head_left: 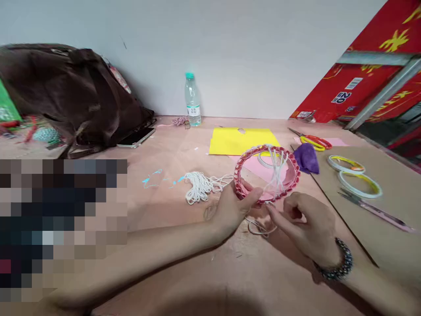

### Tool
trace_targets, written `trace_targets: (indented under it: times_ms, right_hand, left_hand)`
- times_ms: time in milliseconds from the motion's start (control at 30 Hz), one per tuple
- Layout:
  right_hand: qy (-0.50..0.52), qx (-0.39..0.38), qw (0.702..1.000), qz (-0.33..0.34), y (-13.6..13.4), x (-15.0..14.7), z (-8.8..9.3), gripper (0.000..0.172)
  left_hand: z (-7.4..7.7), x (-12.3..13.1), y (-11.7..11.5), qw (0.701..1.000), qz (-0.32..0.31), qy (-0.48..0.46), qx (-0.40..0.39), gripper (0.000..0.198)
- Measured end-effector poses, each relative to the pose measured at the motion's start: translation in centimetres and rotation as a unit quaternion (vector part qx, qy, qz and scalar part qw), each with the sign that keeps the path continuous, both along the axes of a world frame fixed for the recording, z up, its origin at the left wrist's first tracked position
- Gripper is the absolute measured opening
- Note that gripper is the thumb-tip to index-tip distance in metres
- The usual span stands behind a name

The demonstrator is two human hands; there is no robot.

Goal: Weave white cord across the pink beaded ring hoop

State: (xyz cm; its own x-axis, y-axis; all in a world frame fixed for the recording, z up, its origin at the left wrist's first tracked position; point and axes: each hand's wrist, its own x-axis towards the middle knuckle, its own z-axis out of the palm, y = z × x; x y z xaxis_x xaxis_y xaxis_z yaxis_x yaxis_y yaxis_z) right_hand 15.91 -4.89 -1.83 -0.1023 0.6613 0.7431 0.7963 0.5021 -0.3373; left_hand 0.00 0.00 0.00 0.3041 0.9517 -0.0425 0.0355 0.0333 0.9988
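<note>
My left hand (235,202) is closed on the lower left of a pink ring (237,172) with a scalloped rim, holding it tilted up above the table. White cord (278,169) crosses the right part of the ring in several strands. At the ring's bottom edge, the thumb and fingers of my right hand (307,224) pinch the white cord. A loop of that cord hangs below, between the hands. To the left, a loose bundle of white cord (198,188) lies on the table, with strands running toward the ring.
Yellow paper (226,141) lies behind the ring. To the right are scissors (312,141), a purple cloth (306,158), two tape rolls (360,184) and a craft knife (378,210) on a brown board. A water bottle (192,101), phone (136,138) and dark bag (85,101) stand farther back.
</note>
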Motion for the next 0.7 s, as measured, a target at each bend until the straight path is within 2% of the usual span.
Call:
trace_targets:
  times_ms: [233, 300, 367, 433, 533, 600, 633, 700]
  right_hand:
    - [0.023, -0.024, 0.999, -0.009, -0.5, -0.3, -0.1, 0.036]
    - [0.067, -0.033, 0.997, -0.007, -0.4, 0.0, -0.1, 0.034]
    - [0.155, -0.049, 0.987, -0.018, -0.1, 0.9, 0.0, 0.024]
    - [0.235, -0.102, 0.966, -0.019, 0.5, 2.0, 0.2, 0.006]
    - [0.274, -0.248, 0.926, 0.075, 1.4, 3.3, 0.2, 0.024]
    - [0.252, -0.329, 0.896, 0.159, 1.7, 3.5, 0.2, 0.023]
    - [0.234, -0.352, 0.886, 0.19, 1.7, 3.3, 0.1, 0.02]
    - [0.19, -0.361, 0.886, 0.22, 1.5, 2.8, 0.2, 0.016]
  left_hand:
    - [0.0, 0.1, 0.0, 1.0, -0.012, -0.024, -0.005, 0.022]
    - [-0.2, 0.0, 0.2, 0.999, -0.017, -0.039, -0.002, 0.024]
    - [-0.4, -0.1, 0.5, 0.998, -0.032, -0.061, 0.009, 0.028]
    - [-0.7, -0.3, 1.0, 0.995, -0.053, -0.084, 0.021, 0.033]
    - [-1.0, -0.4, 1.6, 0.99, -0.078, -0.117, 0.032, 0.038]
    - [-1.0, -0.4, 1.8, 0.986, -0.088, -0.138, 0.026, 0.04]
    - [-1.0, -0.4, 1.9, 0.985, -0.095, -0.145, 0.021, 0.041]
    - [-1.0, -0.4, 2.0, 0.983, -0.108, -0.152, 0.011, 0.042]
